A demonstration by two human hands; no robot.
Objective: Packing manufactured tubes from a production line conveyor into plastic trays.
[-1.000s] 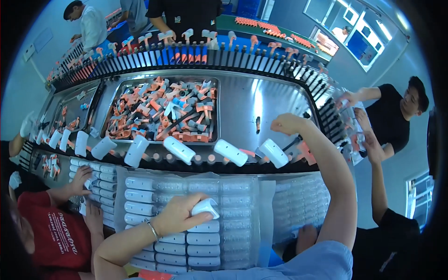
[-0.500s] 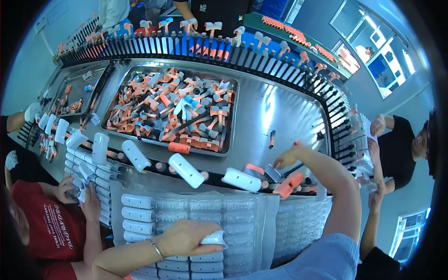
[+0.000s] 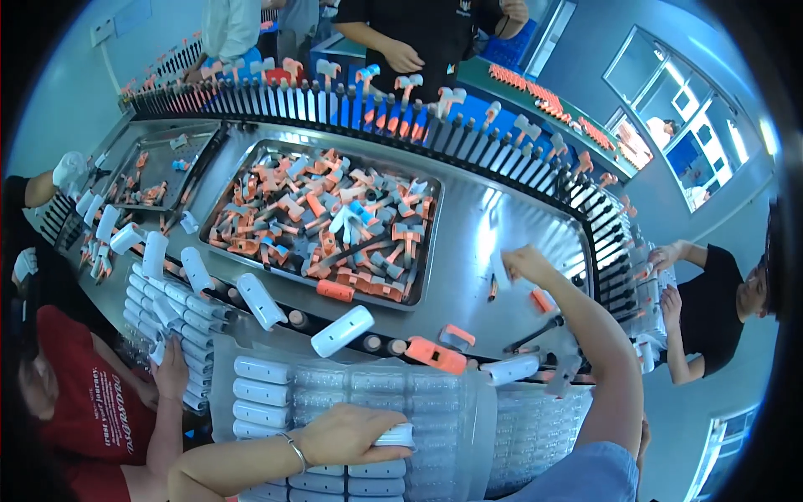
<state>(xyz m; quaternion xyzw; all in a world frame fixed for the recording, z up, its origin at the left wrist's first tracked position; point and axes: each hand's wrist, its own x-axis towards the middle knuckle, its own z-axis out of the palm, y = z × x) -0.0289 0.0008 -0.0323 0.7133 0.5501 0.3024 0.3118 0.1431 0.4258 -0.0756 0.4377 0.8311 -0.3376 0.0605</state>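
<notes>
L hand (image 3: 347, 435) lies palm-down on the clear blister tray (image 3: 435, 402) near the lower edge, fingers closed on a white capsule-shaped casing (image 3: 395, 435), pressing it into a pocket beside rows already filled. R hand (image 3: 523, 263) reaches far out over the steel table (image 3: 493, 226), fingers pinched together w/ a small white piece (image 3: 500, 272) at the tips; can't tell if it's gripped or just touched. Looks like the tray-loading step; next likely needs the casing seated flat and R hand bringing back another part. Surface: metal bin of orange/grey parts (image 3: 326, 222), white casings standing on conveyor pegs. Room: blue walls, windows, co-workers around.
</notes>
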